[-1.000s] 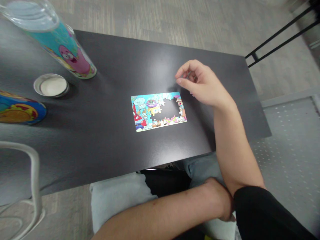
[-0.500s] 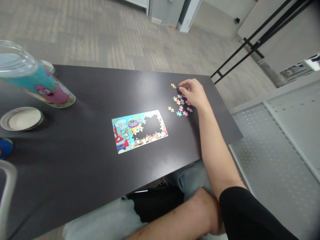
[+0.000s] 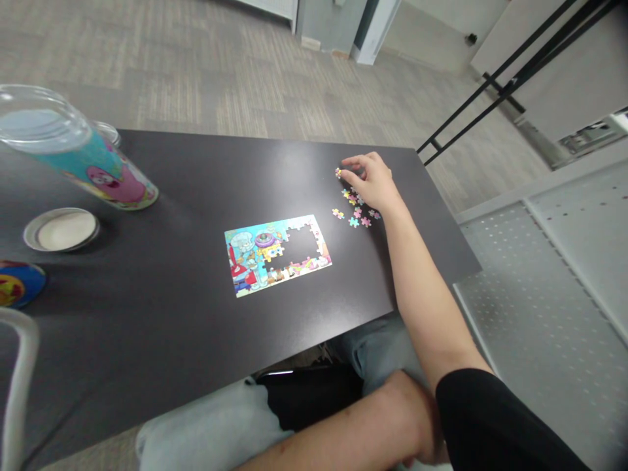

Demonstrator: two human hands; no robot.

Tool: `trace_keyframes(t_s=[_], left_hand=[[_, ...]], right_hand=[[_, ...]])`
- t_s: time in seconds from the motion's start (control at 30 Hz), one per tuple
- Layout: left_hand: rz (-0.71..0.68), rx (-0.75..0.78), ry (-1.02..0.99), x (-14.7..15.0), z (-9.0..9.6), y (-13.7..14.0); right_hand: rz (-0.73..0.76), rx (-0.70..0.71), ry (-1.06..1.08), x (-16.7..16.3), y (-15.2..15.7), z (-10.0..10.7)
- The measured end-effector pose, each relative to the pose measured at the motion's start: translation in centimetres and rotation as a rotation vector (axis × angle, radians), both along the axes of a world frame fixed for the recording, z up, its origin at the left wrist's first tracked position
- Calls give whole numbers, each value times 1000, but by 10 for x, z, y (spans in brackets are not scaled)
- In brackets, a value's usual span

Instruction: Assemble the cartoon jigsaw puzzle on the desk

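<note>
My right hand [image 3: 371, 178] reaches over the far right part of the dark table. Its thumb and forefinger close on a small jigsaw puzzle piece [image 3: 338, 173] at their tips. Below the hand lie several loose puzzle pieces [image 3: 354, 222], partly covered by it. Nearer to me, left of them, is a partly filled jigsaw puzzle [image 3: 243, 242] with cartoon figures and a dark gap in its right half. My left forearm crosses my lap, and my left hand [image 3: 420, 418] is tucked by my right elbow, its fingers hidden.
On the dark table [image 3: 186, 340], a clear cartoon-printed canister [image 3: 118, 176] stands at the left. Near it are a round lid [image 3: 63, 229] and a blue object [image 3: 29, 284]. A white curved bar [image 3: 22, 366] rises at the lower left. A grey perforated panel [image 3: 549, 314] is at the right.
My right hand has moved a little left, and its fingertips have closed on the outlying puzzle piece. The whole view has shifted slightly.
</note>
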State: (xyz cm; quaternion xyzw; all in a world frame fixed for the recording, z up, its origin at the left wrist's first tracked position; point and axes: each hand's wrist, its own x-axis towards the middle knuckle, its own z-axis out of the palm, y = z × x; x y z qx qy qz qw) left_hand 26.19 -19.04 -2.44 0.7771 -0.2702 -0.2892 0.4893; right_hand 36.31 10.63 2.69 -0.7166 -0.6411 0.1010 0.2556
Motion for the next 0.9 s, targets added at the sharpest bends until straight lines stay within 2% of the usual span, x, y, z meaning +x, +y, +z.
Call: trace_keyframes(t_s=[0.1,0.23,0.37,0.47,0.6,0.77,0.83,0.9], left_hand=[[-154,32,119,-3,10,7],[-71,24,214,-6,15,5],[-88,29,267,-5,12,2],[-87,43,247,-6,10,2],[3,80,122,-19,11,4],[105,83,28,-41,21,9],[151,81,14,-46,26,11],[263,48,33,-49,31,11]], right_hand=[[7,-18,0,-2,0,0],[37,-16,17,-4,-2,1],[87,1,177,-4,-3,-1],[197,-4,372,-13,-4,0],[373,-15,514,-46,-21,12],[689,-194,602,-96,-59,30],[765,-285,598,-106,-67,33],[806,-357,590,-111,-71,35]])
